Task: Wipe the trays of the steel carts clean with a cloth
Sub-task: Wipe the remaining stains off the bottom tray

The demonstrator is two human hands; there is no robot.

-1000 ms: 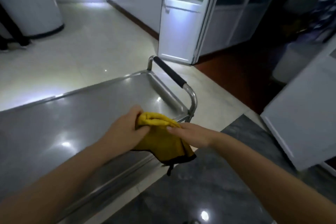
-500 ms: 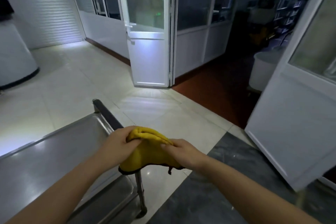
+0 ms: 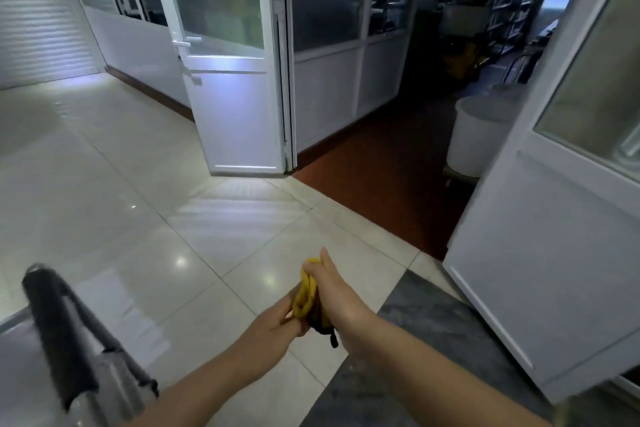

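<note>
A folded yellow cloth (image 3: 305,293) with a dark edge is pressed between my two hands, out over the tiled floor. My left hand (image 3: 277,321) grips its lower part from the left. My right hand (image 3: 332,291) lies flat against its right side, fingers pointing away from me. Of the steel cart only the black-sleeved push handle (image 3: 57,331) and a sliver of tray rim (image 3: 10,321) show, at the bottom left, blurred. Its tray surface is out of view.
An open white glazed door (image 3: 239,80) stands ahead on the pale tiled floor. A second white door (image 3: 554,236) stands open at the right. Between them a red-floored passage holds a white round bin (image 3: 474,135) and dark shelving behind.
The view has swung right and up, away from the cart, so the tray has left the picture. My hands have carried the cloth off the tray and squeezed it into a narrower fold.
</note>
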